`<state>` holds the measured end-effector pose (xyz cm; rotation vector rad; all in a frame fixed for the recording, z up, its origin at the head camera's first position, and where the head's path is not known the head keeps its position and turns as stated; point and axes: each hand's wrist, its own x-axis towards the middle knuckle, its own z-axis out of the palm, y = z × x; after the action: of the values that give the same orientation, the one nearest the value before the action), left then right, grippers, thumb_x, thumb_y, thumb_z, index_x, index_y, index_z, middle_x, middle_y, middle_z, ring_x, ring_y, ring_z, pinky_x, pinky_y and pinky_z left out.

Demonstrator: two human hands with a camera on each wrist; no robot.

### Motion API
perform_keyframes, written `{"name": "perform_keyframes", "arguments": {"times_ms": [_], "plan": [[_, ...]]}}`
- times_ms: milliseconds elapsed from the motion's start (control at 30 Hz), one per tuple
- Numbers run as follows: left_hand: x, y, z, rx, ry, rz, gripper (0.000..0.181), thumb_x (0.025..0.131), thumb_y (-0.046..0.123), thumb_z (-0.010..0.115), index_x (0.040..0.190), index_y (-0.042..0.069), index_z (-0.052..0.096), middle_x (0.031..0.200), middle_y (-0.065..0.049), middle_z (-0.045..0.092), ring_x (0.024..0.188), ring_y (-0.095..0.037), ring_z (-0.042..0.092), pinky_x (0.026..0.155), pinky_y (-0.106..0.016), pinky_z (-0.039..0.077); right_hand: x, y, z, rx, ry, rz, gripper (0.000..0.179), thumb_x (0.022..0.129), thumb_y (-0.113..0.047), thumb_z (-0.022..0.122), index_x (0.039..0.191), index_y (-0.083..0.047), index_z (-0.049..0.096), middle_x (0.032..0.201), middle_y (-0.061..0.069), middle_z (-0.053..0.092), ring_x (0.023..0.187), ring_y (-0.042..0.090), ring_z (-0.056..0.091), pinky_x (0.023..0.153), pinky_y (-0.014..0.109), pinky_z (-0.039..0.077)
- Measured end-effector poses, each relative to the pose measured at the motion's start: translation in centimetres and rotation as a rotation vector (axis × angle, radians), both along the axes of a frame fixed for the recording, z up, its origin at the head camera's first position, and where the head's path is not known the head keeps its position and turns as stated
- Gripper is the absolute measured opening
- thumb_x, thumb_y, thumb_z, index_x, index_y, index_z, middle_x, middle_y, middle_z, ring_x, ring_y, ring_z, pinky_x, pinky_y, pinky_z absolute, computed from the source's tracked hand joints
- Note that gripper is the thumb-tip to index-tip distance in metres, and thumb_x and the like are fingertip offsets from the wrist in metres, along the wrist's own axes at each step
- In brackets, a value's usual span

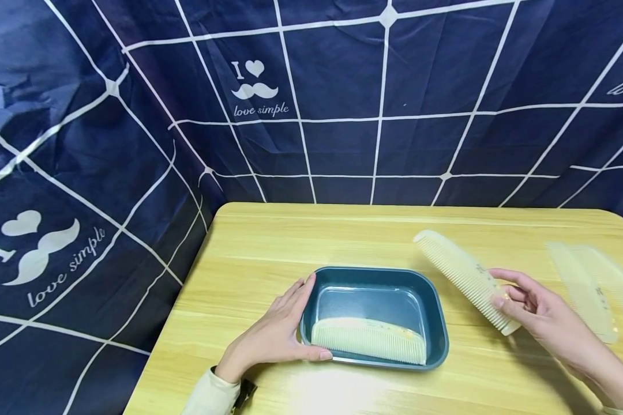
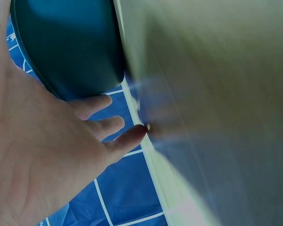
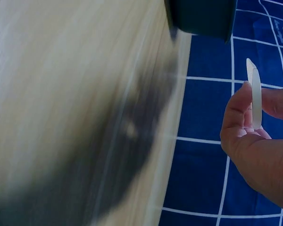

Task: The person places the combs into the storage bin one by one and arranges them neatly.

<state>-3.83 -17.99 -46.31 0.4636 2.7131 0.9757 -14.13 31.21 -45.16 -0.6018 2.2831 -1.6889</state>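
Observation:
A dark teal rectangular tray (image 1: 441, 346) stands on the table, with one pale cream comb (image 1: 368, 340) lying inside along its near side. My left hand (image 1: 275, 331) rests against the tray's left end, thumb at the near rim and fingers along the side; the left wrist view shows the palm (image 2: 42, 141) beside the tray wall (image 2: 70, 52). My right hand (image 1: 542, 317) pinches a second pale comb (image 1: 464, 274) between thumb and fingers, raised and slanted to the right of the tray. In the right wrist view that comb (image 3: 256, 99) appears edge-on.
Two more pale combs lie on the table at the right, a nearer comb (image 1: 584, 288) and a farther comb (image 1: 615, 282), side by side. The light wooden table (image 1: 228, 248) is backed by a navy cloth (image 1: 337, 150) with white grid lines.

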Motion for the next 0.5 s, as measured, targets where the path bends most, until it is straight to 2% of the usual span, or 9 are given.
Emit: {"name": "perform_keyframes", "arguments": {"times_ms": [267, 500], "plan": [[0.0, 0.0, -0.1, 0.0, 0.003, -0.003, 0.136, 0.083, 0.081, 0.078, 0.176, 0.034, -0.009, 0.182, 0.012, 0.001, 0.167, -0.023, 0.005, 0.124, -0.072, 0.018, 0.4, -0.9, 0.8, 0.102, 0.056, -0.01, 0.056, 0.109, 0.009, 0.058, 0.157, -0.021, 0.054, 0.119, -0.005, 0.075, 0.101, 0.005, 0.069, 0.079, 0.02, 0.054], [0.0, 0.0, -0.2, 0.003, -0.002, -0.002, 0.136, 0.083, 0.081, 0.079, 0.176, 0.034, -0.009, 0.181, 0.013, 0.0, 0.167, -0.022, 0.005, 0.125, -0.071, 0.017, 0.7, -2.0, 1.5, 0.128, 0.089, 0.012, 0.054, 0.108, 0.008, 0.061, 0.156, -0.014, 0.054, 0.117, -0.002, 0.075, 0.099, 0.006, 0.07, 0.077, 0.021, 0.056]]}}
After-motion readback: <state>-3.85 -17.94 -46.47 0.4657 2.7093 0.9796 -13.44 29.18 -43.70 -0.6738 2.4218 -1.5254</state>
